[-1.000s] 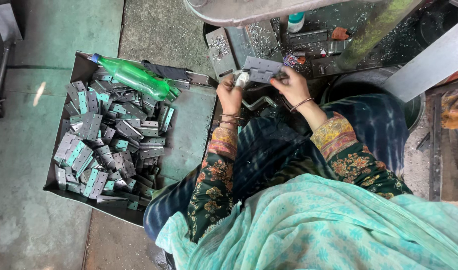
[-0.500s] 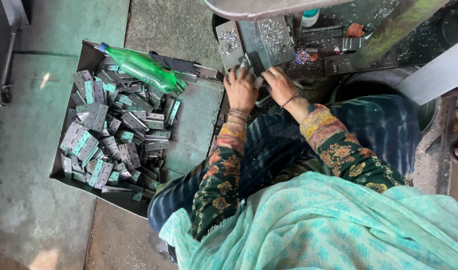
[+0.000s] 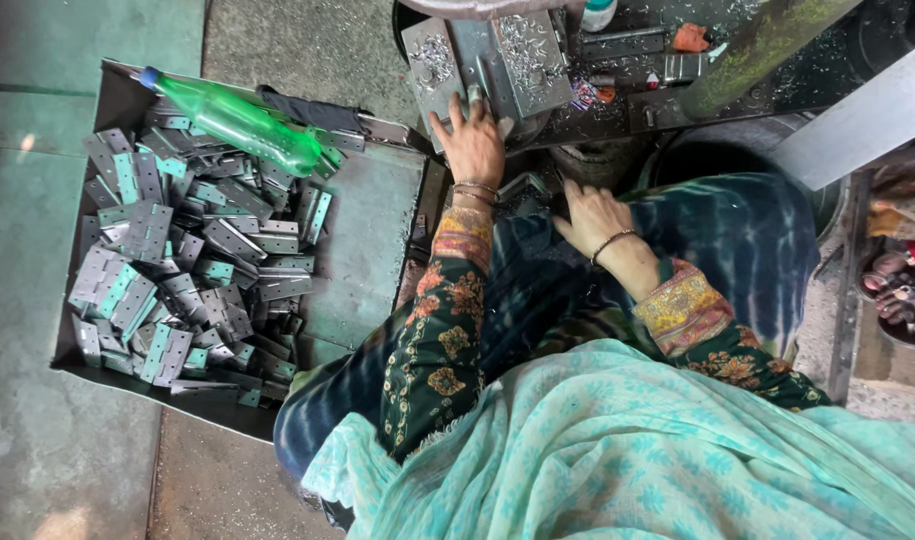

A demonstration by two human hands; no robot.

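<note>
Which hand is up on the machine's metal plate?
The left hand, fingers reaching onto the chip-strewn metal plate. The right hand sits lower, near the lap, off the plate.

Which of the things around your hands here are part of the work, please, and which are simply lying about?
In the work:
left hand on the metal plates of the machine
right hand on the lap
tray heaped with metal hinges

Lying about:
green plastic bottle
orange rag
</note>
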